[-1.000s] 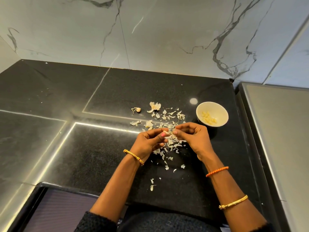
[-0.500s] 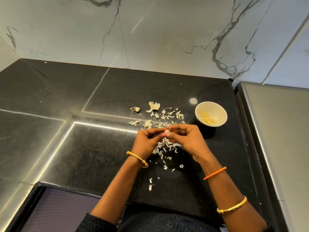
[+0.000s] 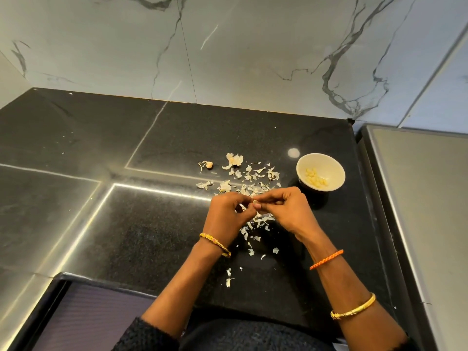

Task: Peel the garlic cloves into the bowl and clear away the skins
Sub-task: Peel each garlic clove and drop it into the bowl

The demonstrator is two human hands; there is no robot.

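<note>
Pale garlic clove (image 3: 254, 199) pinched between left hand (image 3: 226, 215) and right hand (image 3: 286, 211).

A polished black speckled stone countertop (image 3: 106, 224) filled the corner, its surface crossed by thin bright lines of reflected light. One small round glare spot (image 3: 293, 152) shone on it toward the back. Behind it rose a white marble wall with dark grey veins (image 3: 253, 54), split by a fine vertical seam. To the right stood a grey brushed-metal surface (image 3: 425, 203), just beside the counter's edge. Below the front edge sat a dull purple ribbed panel (image 3: 88, 323).
</note>
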